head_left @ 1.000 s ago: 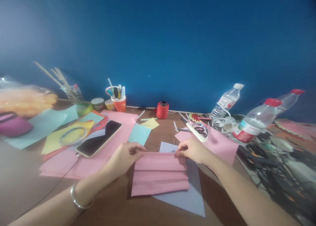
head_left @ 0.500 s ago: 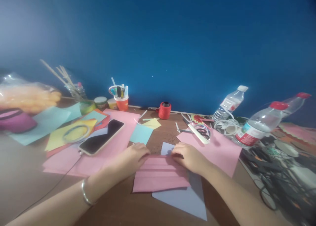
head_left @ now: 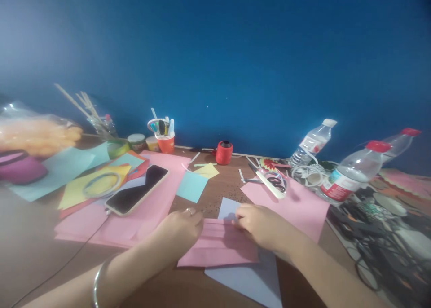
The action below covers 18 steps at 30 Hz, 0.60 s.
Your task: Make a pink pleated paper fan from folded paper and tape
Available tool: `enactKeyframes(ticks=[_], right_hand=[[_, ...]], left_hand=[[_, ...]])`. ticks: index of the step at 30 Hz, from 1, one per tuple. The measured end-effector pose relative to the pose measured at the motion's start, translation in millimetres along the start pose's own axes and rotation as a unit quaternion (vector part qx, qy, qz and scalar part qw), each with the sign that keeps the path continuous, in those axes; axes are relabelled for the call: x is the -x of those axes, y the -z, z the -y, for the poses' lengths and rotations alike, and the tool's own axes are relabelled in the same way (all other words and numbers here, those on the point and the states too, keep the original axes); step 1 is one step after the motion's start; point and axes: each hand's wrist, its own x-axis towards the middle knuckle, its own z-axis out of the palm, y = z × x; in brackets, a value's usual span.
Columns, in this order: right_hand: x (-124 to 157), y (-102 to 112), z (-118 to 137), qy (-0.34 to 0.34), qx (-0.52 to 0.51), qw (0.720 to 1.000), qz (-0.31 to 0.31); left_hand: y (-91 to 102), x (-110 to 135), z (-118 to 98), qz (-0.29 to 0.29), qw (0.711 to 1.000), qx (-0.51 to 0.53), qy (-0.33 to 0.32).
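A pink sheet of paper [head_left: 218,249] with several crosswise creases lies in front of me, partly over a pale lilac sheet [head_left: 251,283]. At its far left corner my left hand [head_left: 186,225] is closed, fingers curled down on the paper's edge; a ring and a bangle show on this arm. My right hand [head_left: 254,222] is closed on the far right part of the same edge, thumb and fingers pinching it. The fingertips of both hands are partly hidden.
On the left lie a phone [head_left: 137,190], pink sheets and a tape ring [head_left: 102,185]. Scissors [head_left: 276,182] rest on pink paper [head_left: 303,211] at right. Bottles [head_left: 353,173] and tangled cables [head_left: 384,240] fill the far right. A red spool [head_left: 224,153] stands near the wall.
My left hand has turned, its fingers now curled more tightly at the paper's corner, and the forearm has come nearer. The pink paper has shifted slightly toward me.
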Motion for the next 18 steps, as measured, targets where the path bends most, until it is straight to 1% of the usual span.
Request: enactKeyframes(ticks=[2, 4, 6, 9, 11, 13, 15, 16, 18], right_hand=[[-0.9, -2.5, 7.9, -0.012, 0.004, 1.000, -0.002], [-6.4, -7.9, 17.2, -0.021, -0.018, 0.999, -0.019], [-15.5, -14.7, 25.8, -0.020, -0.067, 0.997, -0.046], [-28.7, -22.0, 32.7, -0.052, -0.163, 0.980, -0.102], [-32.4, -22.4, 31.3, -0.084, -0.201, 0.969, -0.114], [-30.4, -19.8, 25.0, -0.128, -0.206, 0.965, -0.096], [-24.0, -15.9, 15.1, -0.167, -0.205, 0.963, -0.059], [-20.0, -14.0, 9.3, -0.183, -0.208, 0.960, -0.042], [-12.7, -10.9, -2.4, -0.196, -0.211, 0.957, -0.030]], left_hand=[[-3.5, -0.1, -7.6, -0.016, 0.999, -0.033, 0.006], [-5.2, -1.2, -12.5, -0.027, 0.999, -0.033, 0.004], [-4.4, -2.7, -14.5, -0.034, 0.999, -0.013, 0.007], [-1.9, -4.8, -13.2, -0.055, 0.997, 0.036, 0.040], [-2.6, -5.7, -10.2, -0.060, 0.996, 0.053, 0.045], [-5.8, -5.6, -6.0, -0.051, 0.997, 0.045, 0.020], [-9.9, -3.9, -1.9, -0.047, 0.998, 0.031, -0.004], [-11.7, -2.6, -0.4, -0.047, 0.999, 0.025, -0.008], [-13.5, 0.3, 1.2, -0.049, 0.999, 0.014, 0.002]])
